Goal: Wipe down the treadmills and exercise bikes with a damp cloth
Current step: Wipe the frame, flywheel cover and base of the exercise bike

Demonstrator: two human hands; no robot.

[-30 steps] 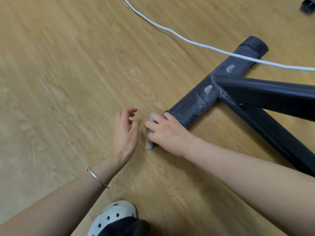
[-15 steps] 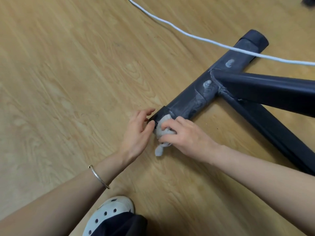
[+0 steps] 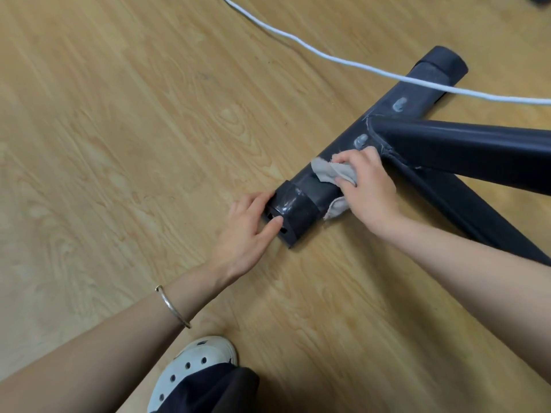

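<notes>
A dark floor bar [image 3: 384, 120] of an exercise machine lies across the wooden floor, joined to two dark frame tubes [image 3: 465, 144] running right. My right hand [image 3: 368, 186] grips a crumpled grey cloth [image 3: 326, 171] and presses it on top of the bar, just short of the joint. My left hand [image 3: 250, 231] rests against the bar's near end cap [image 3: 293, 217], fingers straight, thumb on the cap's face. Wet streaks shine on the cap.
A white cable [image 3: 328, 59] crosses the floor and passes over the far part of the bar. My white perforated shoe [image 3: 190, 368] and a dark trouser leg [image 3: 214, 391] sit at the bottom. Wooden floor [image 3: 119, 129] stretches to the left.
My right hand has moved the cloth from the bar's end cap up along the bar toward the joint. My left hand has come in and settled against the end cap.
</notes>
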